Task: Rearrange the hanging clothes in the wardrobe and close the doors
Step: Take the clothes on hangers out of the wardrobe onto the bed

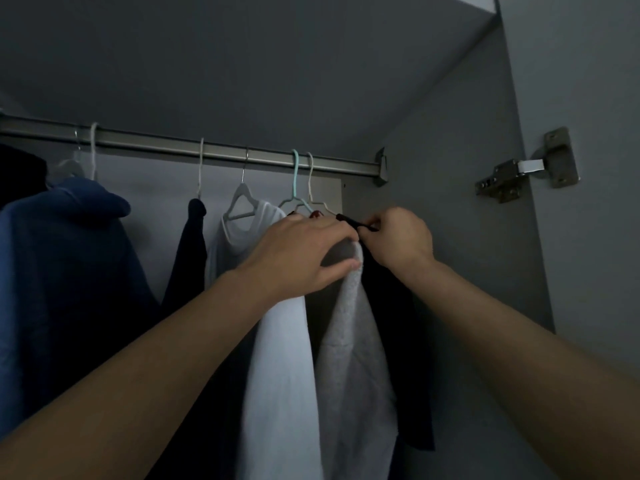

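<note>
Both hands grip garments: left hand (304, 251) grey garment (353, 341), right hand (398, 237) black garment (391, 299).

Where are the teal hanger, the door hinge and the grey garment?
teal hanger (295, 174): head view, on its hook just below the rail.
door hinge (526, 171): head view, on its metal arm.
grey garment (353, 341): head view, on the hanging fabric's middle.

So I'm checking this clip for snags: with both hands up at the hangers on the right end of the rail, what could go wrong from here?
1. The right hand pinches the black garment at its hanger tip; a tug might slide it off.
2. The left hand grips the grey garment, which could slip off too.
3. The teal hanger and white hanger hooks sit close on the rail and might tangle.
</note>
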